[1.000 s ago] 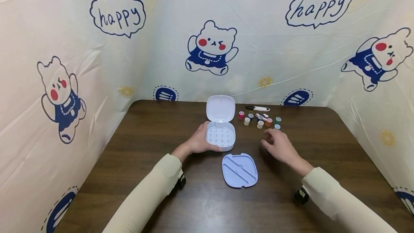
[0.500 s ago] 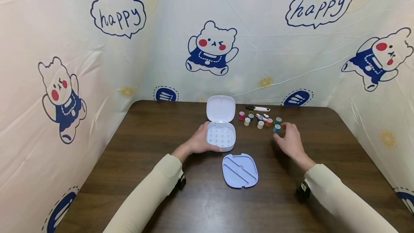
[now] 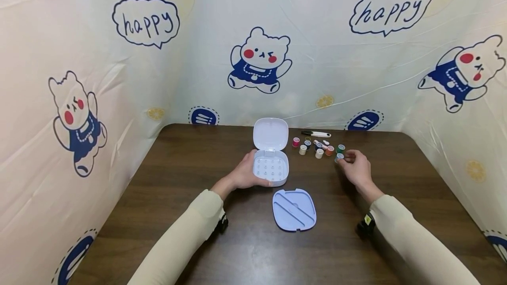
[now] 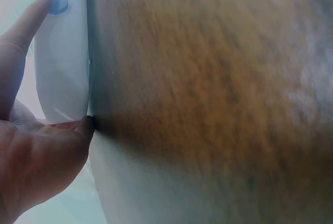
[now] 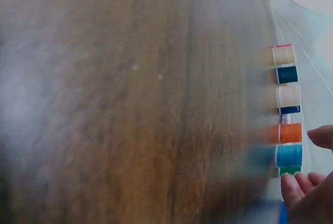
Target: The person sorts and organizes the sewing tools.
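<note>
My left hand [image 3: 243, 173] grips the left side of a pale blue sewing box [image 3: 281, 181], its thumb laid along the front wall. The hinged lid [image 3: 270, 134] stands up at the back, and small pegs dot the box floor. In the left wrist view, the thumb lies by a round button [image 4: 59, 5] on the box front. My right hand [image 3: 358, 170] is at a blue thread spool [image 5: 289, 156], thumb and fingers parted on either side of it. A green spool [image 3: 340, 148] stands just behind, and an orange spool [image 3: 329, 150] is to the left.
More spools stand behind, including a pink spool [image 3: 295, 142] and a white spool [image 3: 319, 153]. A black-and-white seam ripper-like tool [image 3: 317, 134] lies at the table's back edge. A pale blue tray [image 3: 294, 210] with diagonal ridges lies in front of the box.
My right hand has moved right and away from me to the blue spool, its fingers coming around it. The left hand stays on the sewing box.
</note>
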Demonstrator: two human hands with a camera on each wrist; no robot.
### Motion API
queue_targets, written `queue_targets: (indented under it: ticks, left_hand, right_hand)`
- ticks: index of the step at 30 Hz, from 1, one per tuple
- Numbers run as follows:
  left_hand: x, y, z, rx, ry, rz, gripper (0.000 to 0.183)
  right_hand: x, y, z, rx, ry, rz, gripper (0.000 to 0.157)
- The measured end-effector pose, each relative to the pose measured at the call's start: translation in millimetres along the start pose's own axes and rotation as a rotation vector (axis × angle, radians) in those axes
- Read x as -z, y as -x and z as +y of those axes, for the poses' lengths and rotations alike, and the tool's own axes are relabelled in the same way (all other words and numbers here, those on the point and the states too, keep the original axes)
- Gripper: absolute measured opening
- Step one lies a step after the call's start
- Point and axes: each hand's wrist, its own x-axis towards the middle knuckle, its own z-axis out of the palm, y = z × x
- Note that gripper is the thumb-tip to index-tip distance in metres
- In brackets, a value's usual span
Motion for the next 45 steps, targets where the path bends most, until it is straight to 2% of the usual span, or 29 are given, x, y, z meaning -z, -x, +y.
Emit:
queue_targets:
  ticks: [4,14,19,33,40,45]
  left_hand:
    - [-0.1,-0.1,0.4,-0.006,-0.001,0.009,0.116]
    - [0.3,1.2,1.0,0.010,-0.009,-0.009,0.118]
    - [-1.1,1.0,0.0,0.015,-0.010,-0.013,0.119]
    - [0.3,1.3,0.6,0.025,0.017,-0.009,0.119]
    - [-0.5,1.5,2.0,0.021,0.020,-0.013,0.118]
    - [-0.5,0.8,2.2,0.019,0.019,-0.013,0.118]
  right_hand:
    - [-1.1,-1.9,-1.5,-0.038,-0.028,0.015,0.041]
    - [-7.5,-6.9,0.0,-0.047,-0.026,0.067,0.034]
    - [-9.2,-8.7,2.9,-0.056,-0.024,0.061,0.031]
    - [-6.2,-10.2,-1.6,-0.091,-0.064,-0.049,0.033]
    - [-2.3,-4.8,-3.3,-0.151,-0.212,-0.155,0.040]
    - [-2.7,-3.3,-4.1,-0.145,-0.289,-0.172,0.041]
